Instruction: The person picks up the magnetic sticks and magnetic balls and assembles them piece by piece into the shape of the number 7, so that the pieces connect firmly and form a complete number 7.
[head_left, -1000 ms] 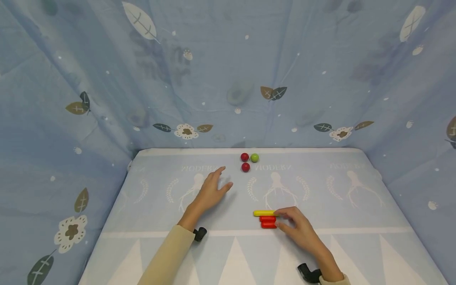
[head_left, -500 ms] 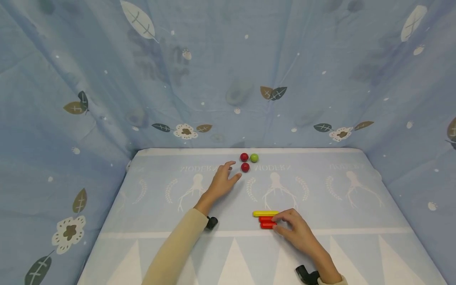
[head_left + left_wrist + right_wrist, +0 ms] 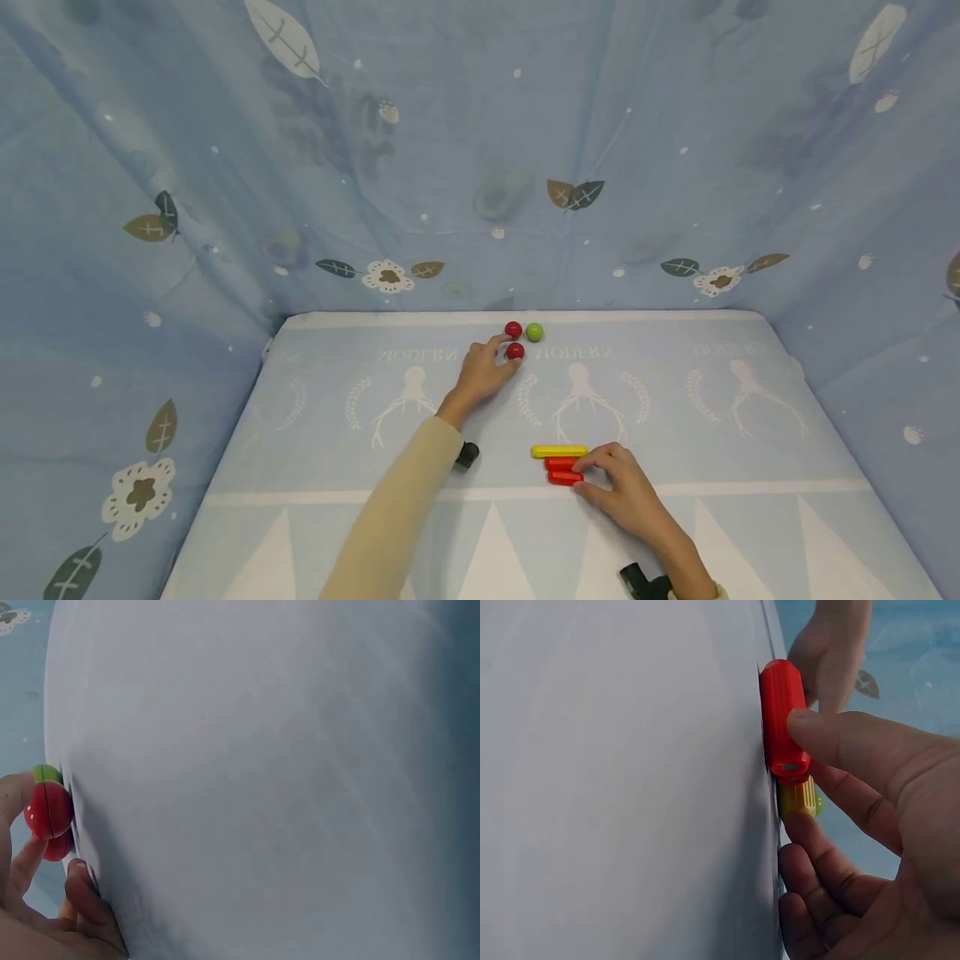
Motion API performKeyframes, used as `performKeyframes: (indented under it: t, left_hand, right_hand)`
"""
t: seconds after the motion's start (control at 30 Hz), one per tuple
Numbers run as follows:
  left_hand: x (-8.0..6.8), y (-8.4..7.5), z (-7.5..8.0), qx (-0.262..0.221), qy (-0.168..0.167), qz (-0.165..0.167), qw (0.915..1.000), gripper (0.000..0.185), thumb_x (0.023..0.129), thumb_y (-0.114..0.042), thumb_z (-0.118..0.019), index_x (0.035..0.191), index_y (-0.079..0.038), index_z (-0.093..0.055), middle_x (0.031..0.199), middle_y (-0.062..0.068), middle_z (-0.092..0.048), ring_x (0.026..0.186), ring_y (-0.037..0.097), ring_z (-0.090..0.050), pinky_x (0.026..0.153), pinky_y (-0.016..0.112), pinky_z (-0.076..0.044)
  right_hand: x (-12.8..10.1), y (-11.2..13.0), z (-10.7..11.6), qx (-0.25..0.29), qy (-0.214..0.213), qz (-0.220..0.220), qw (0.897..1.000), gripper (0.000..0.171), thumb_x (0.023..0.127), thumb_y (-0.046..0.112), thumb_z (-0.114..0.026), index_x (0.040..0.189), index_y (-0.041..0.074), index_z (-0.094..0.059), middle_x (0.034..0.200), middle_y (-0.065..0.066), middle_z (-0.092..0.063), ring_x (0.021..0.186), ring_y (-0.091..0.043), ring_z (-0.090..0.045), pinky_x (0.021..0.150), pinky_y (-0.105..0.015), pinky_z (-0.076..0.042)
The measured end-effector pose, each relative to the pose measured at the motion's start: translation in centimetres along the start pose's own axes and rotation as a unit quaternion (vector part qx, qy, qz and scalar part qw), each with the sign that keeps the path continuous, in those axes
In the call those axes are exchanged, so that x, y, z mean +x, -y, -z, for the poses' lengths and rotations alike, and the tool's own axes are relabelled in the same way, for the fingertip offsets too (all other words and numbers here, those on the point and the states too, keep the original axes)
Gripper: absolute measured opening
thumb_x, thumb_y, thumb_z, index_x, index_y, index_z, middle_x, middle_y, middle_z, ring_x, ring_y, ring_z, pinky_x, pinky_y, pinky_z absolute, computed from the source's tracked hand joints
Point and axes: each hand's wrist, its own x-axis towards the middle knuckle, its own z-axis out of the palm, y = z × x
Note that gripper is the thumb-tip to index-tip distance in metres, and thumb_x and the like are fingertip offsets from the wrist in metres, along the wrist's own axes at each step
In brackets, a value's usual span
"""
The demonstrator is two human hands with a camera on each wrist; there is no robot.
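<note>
Red balls and one green ball form a tight cluster at the far centre of the bench, close to its back edge, with the far red ball and the green ball side by side and the near red ball just in front of them. At the left, a beige sleeve runs up from the lower edge to the left hand, which reaches the cluster; its grip is curled, with the fingertips closing on the near red ball from the left. The left wrist view shows a thumb and finger bracketing that ball, though the contact is partly hidden there, so a full pinch appears likely rather than certain. Further right and nearer the person, a yellow stick lies crosswise on the bench, with two shorter red sticks stacked directly in front of it, all three touching. The right hand rests at their right ends; its grip is curled, thumb and fingers pinching the end of the nearest red stick, as the right wrist view confirms. Blue patterned fabric encloses the bench on three sides.
</note>
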Motion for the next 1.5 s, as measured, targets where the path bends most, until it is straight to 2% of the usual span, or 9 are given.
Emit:
performKeyframes:
  t: [0.13,0.27,0.5,0.67,1.0,1.13,1.27,1.5]
  left_hand:
    - [0.0,-0.5,-0.2,0.032,0.002,0.023,0.9992,0.051,0.096,-0.039,-0.065,0.143,-0.023,-0.053,0.121,0.017,-0.050,0.112,0.031,-0.049,0.091,0.046,-0.044]
    - [-0.3,-1.2,-0.2,0.045,-0.001,0.035,0.9984,0.048,0.097,-0.039,-0.064,0.142,-0.024,-0.055,0.125,0.019,-0.048,0.114,0.033,-0.048,0.092,0.047,-0.044]
    - [-0.7,-1.2,-0.1,0.054,-0.003,0.041,0.9977,0.044,0.099,-0.036,-0.062,0.140,-0.023,-0.055,0.124,0.017,-0.048,0.113,0.032,-0.047,0.092,0.046,-0.043]
    - [-0.7,-1.0,-0.3,0.054,0.001,0.041,0.9977,0.044,0.100,-0.037,-0.062,0.141,-0.024,-0.055,0.123,0.015,-0.048,0.112,0.030,-0.046,0.092,0.044,-0.043]
    - [-0.5,-0.7,-0.3,0.051,-0.010,0.034,0.9981,0.045,0.099,-0.036,-0.064,0.140,-0.023,-0.056,0.121,0.014,-0.049,0.109,0.029,-0.047,0.091,0.043,-0.044]
    - [-0.6,-0.5,-0.4,0.065,-0.017,0.027,0.9974,0.047,0.098,-0.036,-0.065,0.143,-0.023,-0.055,0.121,0.014,-0.050,0.109,0.028,-0.049,0.091,0.043,-0.045]
    - [-1.0,-0.4,-0.3,0.078,-0.011,0.018,0.9967,0.049,0.098,-0.037,-0.065,0.144,-0.023,-0.053,0.120,0.014,-0.050,0.109,0.028,-0.050,0.091,0.043,-0.046]
    - [-2.3,-0.3,0.9,0.080,0.004,-0.007,0.9968,0.047,0.098,-0.037,-0.065,0.141,-0.021,-0.055,0.116,0.012,-0.051,0.102,0.026,-0.051,0.087,0.042,-0.047]
  right_hand:
    - [0.0,0.1,0.0,-0.011,0.001,-0.006,1.000,0.024,0.080,0.018,-0.087,0.094,0.030,-0.071,0.103,0.010,-0.056,0.101,-0.017,-0.053,0.085,-0.040,-0.044]
    - [0.1,0.2,-0.1,-0.018,0.003,-0.016,1.000,0.026,0.078,0.019,-0.088,0.093,0.030,-0.071,0.103,0.009,-0.056,0.102,-0.018,-0.052,0.086,-0.042,-0.044]
    - [0.1,0.3,-0.3,-0.021,0.015,-0.034,0.999,0.026,0.077,0.018,-0.089,0.091,0.029,-0.070,0.106,0.009,-0.056,0.104,-0.018,-0.050,0.088,-0.044,-0.043]
    - [0.0,0.2,-0.3,-0.032,0.013,-0.028,0.999,0.024,0.077,0.020,-0.089,0.090,0.029,-0.071,0.106,0.010,-0.055,0.104,-0.017,-0.050,0.089,-0.045,-0.043]
    - [0.1,0.1,-0.5,-0.032,0.006,-0.015,0.999,0.023,0.078,0.022,-0.089,0.089,0.029,-0.070,0.106,0.012,-0.056,0.103,-0.018,-0.051,0.087,-0.044,-0.043]
    - [0.2,0.0,-0.5,-0.030,0.008,-0.017,0.999,0.022,0.078,0.022,-0.088,0.090,0.029,-0.070,0.106,0.013,-0.056,0.103,-0.017,-0.051,0.087,-0.042,-0.043]
    - [0.1,0.1,-0.4,-0.024,0.016,-0.021,0.999,0.021,0.079,0.023,-0.088,0.090,0.028,-0.071,0.105,0.012,-0.056,0.102,-0.016,-0.050,0.087,-0.040,-0.043]
    - [0.0,0.5,0.3,-0.019,0.009,-0.014,1.000,0.022,0.079,0.018,-0.087,0.094,0.025,-0.072,0.102,0.014,-0.058,0.101,-0.013,-0.055,0.089,-0.040,-0.046]
